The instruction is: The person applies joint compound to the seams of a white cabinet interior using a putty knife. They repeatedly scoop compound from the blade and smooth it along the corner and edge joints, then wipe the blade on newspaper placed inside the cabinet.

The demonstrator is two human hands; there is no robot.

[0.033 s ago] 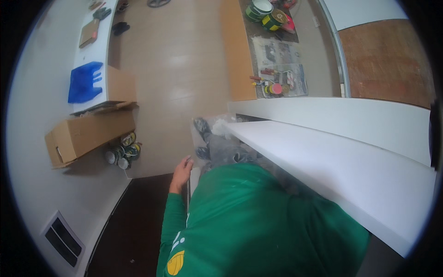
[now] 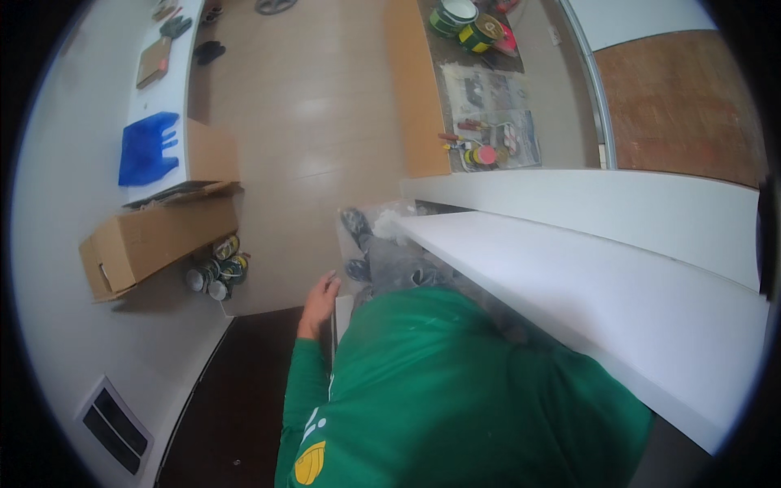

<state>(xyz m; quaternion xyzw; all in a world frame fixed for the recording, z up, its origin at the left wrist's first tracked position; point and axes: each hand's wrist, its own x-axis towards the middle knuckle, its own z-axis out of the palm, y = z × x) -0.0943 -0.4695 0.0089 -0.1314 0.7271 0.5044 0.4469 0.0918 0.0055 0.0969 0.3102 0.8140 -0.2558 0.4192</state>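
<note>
My left hand (image 2: 319,302) is held low at my left side, beyond the cuff of my green sleeve (image 2: 303,378). Its fingers are slightly bent and look apart, with nothing I can make out between them. A pale edge (image 2: 342,311) lies right beside the hand, next to my body. My right hand is out of sight; a long white panel (image 2: 569,285) slants across my right side, over part of my legs. Below me show my dusty dark shoes (image 2: 355,224) on a pale, smeared surface.
At left stand a cardboard box (image 2: 163,240), several paint cans (image 2: 220,268) and a white counter with a blue plastic bag (image 2: 150,150). At right, a worktop holds paint buckets (image 2: 480,34) and tools on a plastic sheet (image 2: 521,134). A dark floor area (image 2: 236,398) lies at lower left.
The far counters and their things have shifted very slightly in the picture. My left hand's pose looks nearly the same.
</note>
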